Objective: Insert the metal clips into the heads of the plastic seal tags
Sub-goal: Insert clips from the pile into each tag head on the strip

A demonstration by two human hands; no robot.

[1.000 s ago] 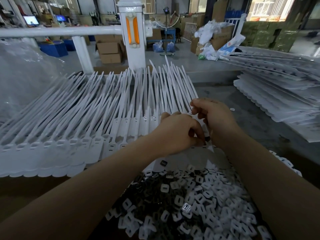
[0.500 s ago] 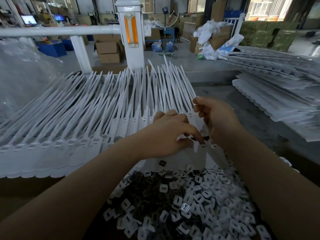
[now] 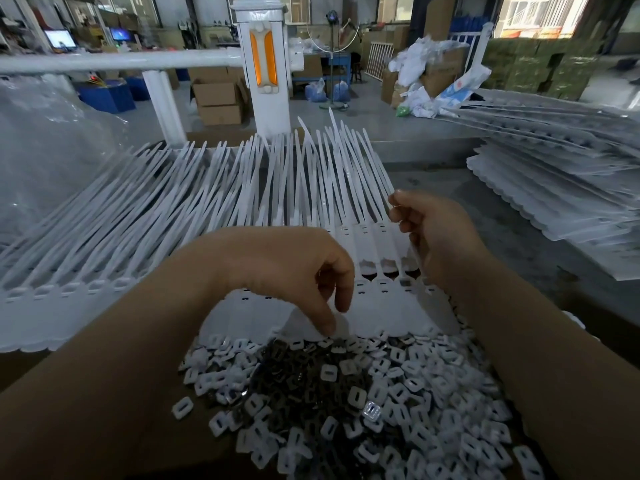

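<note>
A row of joined white plastic seal tags point(image 3: 367, 237) lies in front of me, heads towards me and straps fanned away. My right hand point(image 3: 436, 237) pinches the right edge of this row at the outermost strap. Below the heads is a heap of dark metal clips point(image 3: 304, 379), mixed with and ringed by white square plastic pieces point(image 3: 415, 386). My left hand point(image 3: 291, 268) hovers over the near edge of the tags, fingers hanging down and loosely curled. Its forefinger tip is just above the heap, and I see nothing between its fingers.
More white seal tag rows point(image 3: 104, 237) spread to the left. A stack of white tag sheets point(image 3: 561, 188) lies at the right. A clear plastic bag point(image 3: 45, 150) is at the far left, and a white rail with a post point(image 3: 266, 74) stands behind.
My left hand has left the tag heads and come back and down towards the heap of clips. My right hand has stayed at the right edge of the tag row.
</note>
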